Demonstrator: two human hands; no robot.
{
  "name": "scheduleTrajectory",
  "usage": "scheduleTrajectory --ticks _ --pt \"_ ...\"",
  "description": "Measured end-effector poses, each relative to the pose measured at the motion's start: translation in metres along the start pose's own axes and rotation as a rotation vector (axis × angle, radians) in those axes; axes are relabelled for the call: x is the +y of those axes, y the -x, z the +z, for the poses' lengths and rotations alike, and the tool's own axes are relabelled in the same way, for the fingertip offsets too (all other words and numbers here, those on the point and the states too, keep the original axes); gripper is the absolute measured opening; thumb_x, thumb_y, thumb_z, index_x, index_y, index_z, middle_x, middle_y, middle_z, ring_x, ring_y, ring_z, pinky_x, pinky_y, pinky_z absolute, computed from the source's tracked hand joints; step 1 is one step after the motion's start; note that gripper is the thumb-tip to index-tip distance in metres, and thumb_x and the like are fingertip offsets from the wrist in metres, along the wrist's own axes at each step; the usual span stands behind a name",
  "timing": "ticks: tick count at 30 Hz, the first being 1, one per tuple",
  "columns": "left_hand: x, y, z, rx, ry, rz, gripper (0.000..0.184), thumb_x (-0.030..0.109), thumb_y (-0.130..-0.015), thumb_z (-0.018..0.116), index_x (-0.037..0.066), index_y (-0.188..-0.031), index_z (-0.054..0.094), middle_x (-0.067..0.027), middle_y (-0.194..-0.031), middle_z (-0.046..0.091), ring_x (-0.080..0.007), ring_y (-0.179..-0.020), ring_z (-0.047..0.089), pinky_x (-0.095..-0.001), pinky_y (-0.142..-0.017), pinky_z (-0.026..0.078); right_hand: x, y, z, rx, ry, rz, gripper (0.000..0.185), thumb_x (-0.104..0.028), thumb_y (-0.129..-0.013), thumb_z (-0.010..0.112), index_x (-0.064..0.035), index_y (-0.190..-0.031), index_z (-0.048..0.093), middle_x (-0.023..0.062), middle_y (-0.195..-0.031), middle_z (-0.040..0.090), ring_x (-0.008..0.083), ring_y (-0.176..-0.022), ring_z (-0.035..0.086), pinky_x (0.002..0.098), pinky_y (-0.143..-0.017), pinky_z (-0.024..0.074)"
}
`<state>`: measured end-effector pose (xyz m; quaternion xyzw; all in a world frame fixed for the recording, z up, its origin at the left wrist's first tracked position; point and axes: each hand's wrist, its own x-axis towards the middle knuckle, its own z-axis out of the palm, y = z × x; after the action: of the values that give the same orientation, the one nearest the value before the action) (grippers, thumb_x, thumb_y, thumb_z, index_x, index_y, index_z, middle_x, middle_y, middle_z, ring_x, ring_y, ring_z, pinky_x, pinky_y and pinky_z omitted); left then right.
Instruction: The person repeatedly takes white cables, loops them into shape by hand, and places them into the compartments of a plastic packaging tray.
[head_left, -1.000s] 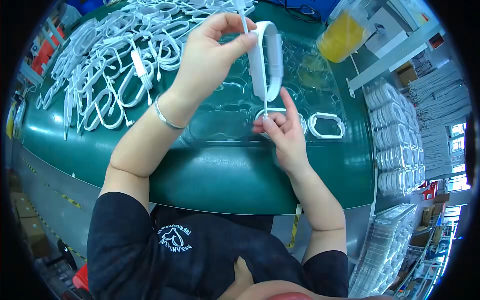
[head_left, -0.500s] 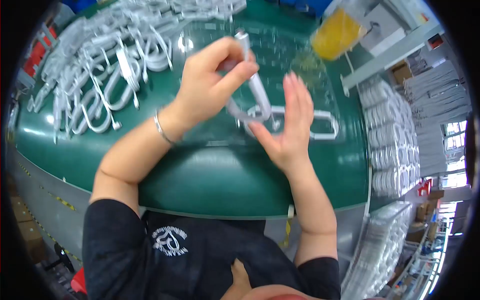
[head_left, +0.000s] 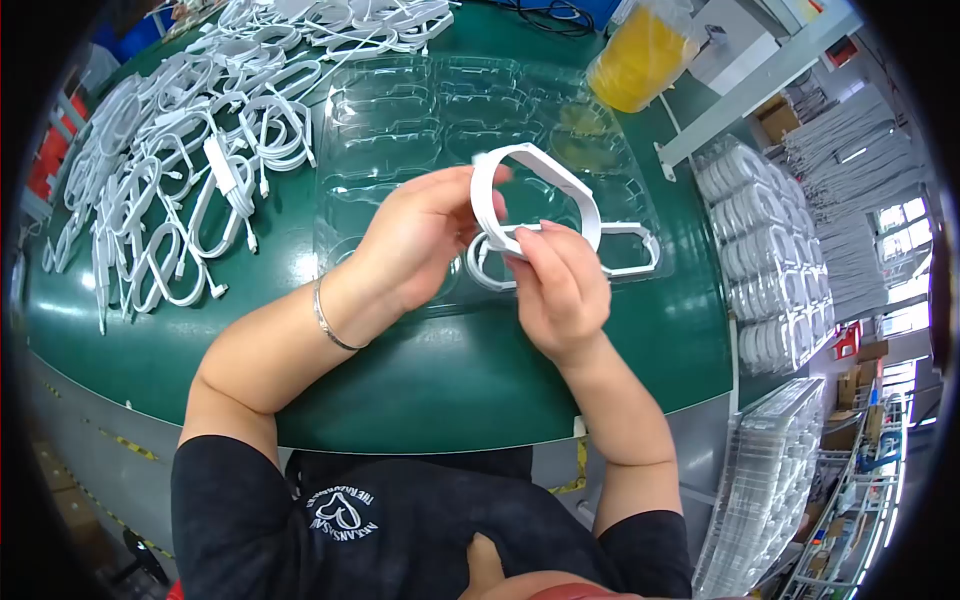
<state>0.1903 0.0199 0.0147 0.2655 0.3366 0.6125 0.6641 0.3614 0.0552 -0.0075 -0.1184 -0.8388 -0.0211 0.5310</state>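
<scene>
Both hands hold a white coiled cable (head_left: pixel 483 203), bundled into a long loop, above the clear plastic tray (head_left: pixel 385 135). My left hand (head_left: pixel 425 235) grips the coil's left side, its fingertips partly hidden behind the band. At the coil's near edge, my right hand (head_left: pixel 563 285) pinches the band between thumb and fingers. Another coiled white cable (head_left: pixel 645 243) lies on the tray's near right part, partly covered by my right hand and the held coil.
A large pile of white cables (head_left: pixel 190 150) covers the left of the green table (head_left: pixel 440 390). A yellow roll in plastic (head_left: pixel 640 65) stands at the back right, near a metal post (head_left: pixel 740 115). Stacked trays of coiled cables (head_left: pixel 765 260) are on the right.
The held coil has turned from a steep, narrow view to show its open loop. My right hand, previously spread beside it, now pinches its near edge. My left hand has moved lower.
</scene>
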Motion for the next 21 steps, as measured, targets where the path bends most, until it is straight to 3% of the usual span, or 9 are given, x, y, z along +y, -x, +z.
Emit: scheduleTrajectory --ticks 2,4,8,11,13,17,19,20,21 --pt "0.013 0.007 0.000 -0.271 0.041 -0.187 0.028 0.023 -0.091 0.056 0.002 -0.106 0.064 -0.0019 -0.082 0.066 -0.0100 -0.075 0.060 -0.0235 -0.072 0.045 -0.005 -0.008 -0.013 -0.033 -0.062 -0.066 0.038 0.009 -0.066 0.069 0.0037 -0.103 0.062 0.0125 -0.085 0.060 0.0263 -0.074 0.061 0.0403 -0.074 0.0535" --pt "0.025 0.008 0.005 -0.377 -0.143 -0.139 0.036 0.022 -0.092 0.052 -0.008 -0.109 0.059 -0.0024 -0.069 0.061 -0.0117 -0.067 0.060 -0.0250 -0.066 0.049 -0.005 -0.010 -0.015 -0.048 -0.106 -0.073 0.040 0.009 -0.065 0.069 0.0037 -0.104 0.062 0.0120 -0.085 0.060 0.0261 -0.074 0.060 0.0403 -0.074 0.0534" --pt "0.041 0.003 -0.005 -0.346 -0.355 -0.091 0.037 0.023 -0.091 0.056 -0.009 -0.110 0.060 -0.0061 -0.070 0.065 -0.0111 -0.069 0.062 -0.0227 -0.067 0.049 0.001 -0.010 -0.014 -0.088 -0.091 -0.094 0.045 0.008 -0.059 0.070 0.0013 -0.103 0.065 0.0082 -0.081 0.059 0.0232 -0.073 0.059 0.0402 -0.074 0.0524" --pt "0.051 -0.002 -0.016 -0.118 -0.695 0.039 0.037 0.028 -0.094 0.049 -0.002 -0.114 0.060 -0.0062 -0.082 0.067 -0.0108 -0.074 0.063 -0.0225 -0.071 0.049 0.002 -0.013 -0.018 -0.154 -0.022 -0.104 0.036 0.003 -0.065 0.066 -0.0049 -0.100 0.068 0.0042 -0.079 0.059 0.0196 -0.072 0.059 0.0398 -0.081 0.0500" --pt "0.049 0.004 -0.006 -0.067 -0.728 0.114 0.032 0.023 -0.089 0.058 -0.002 -0.108 0.063 -0.0012 -0.074 0.066 -0.0075 -0.067 0.055 -0.0236 -0.062 0.044 0.000 -0.014 -0.020 -0.215 0.024 -0.131 0.034 0.001 -0.067 0.065 -0.0074 -0.100 0.069 0.0029 -0.078 0.059 0.0185 -0.073 0.059 0.0396 -0.084 0.0489" --pt "0.043 0.017 0.005 0.004 -1.247 0.385 0.023 0.022 -0.084 0.065 0.000 -0.092 0.068 -0.0066 -0.064 0.062 -0.0099 -0.056 0.054 -0.0254 -0.053 0.043 -0.008 -0.011 -0.018 -0.273 0.113 -0.170 0.028 -0.004 -0.069 0.067 -0.0114 -0.096 0.070 0.0018 -0.080 0.059 0.0181 -0.079 0.061 0.0382 -0.091 0.0454" --pt "0.046 0.017 0.003 0.086 -1.227 0.461 0.024 0.022 -0.084 0.065 -0.001 -0.091 0.067 -0.0049 -0.062 0.061 -0.0087 -0.055 0.052 -0.0249 -0.051 0.042 -0.005 -0.004 -0.015 0.011 0.203 -0.229 0.026 -0.005 -0.071 0.070 -0.0115 -0.097 0.067 0.0022 -0.091 0.060 0.0192 -0.087 0.060 0.0383 -0.092 0.0448" --pt "0.048 0.014 -0.002 0.126 -1.185 0.511 0.024 0.022 -0.084 0.065 -0.001 -0.090 0.067 -0.0039 -0.060 0.060 -0.0076 -0.054 0.051 -0.0243 -0.050 0.040 0.000 0.002 -0.017 0.011 0.141 -0.183 0.027 -0.008 -0.073 0.073 -0.0089 -0.098 0.064 0.0065 -0.098 0.058 0.0213 -0.090 0.058 0.0370 -0.090 0.0452" --pt "0.052 0.014 -0.004 0.154 -1.164 0.505 0.024 0.022 -0.085 0.065 -0.001 -0.091 0.067 -0.0037 -0.060 0.060 -0.0073 -0.053 0.050 -0.0241 -0.049 0.040 0.003 0.006 -0.013 0.022 -0.017 0.067 0.027 -0.009 -0.076 0.072 -0.0070 -0.100 0.061 0.0074 -0.098 0.058 0.0209 -0.090 0.058 0.0357 -0.088 0.0453"
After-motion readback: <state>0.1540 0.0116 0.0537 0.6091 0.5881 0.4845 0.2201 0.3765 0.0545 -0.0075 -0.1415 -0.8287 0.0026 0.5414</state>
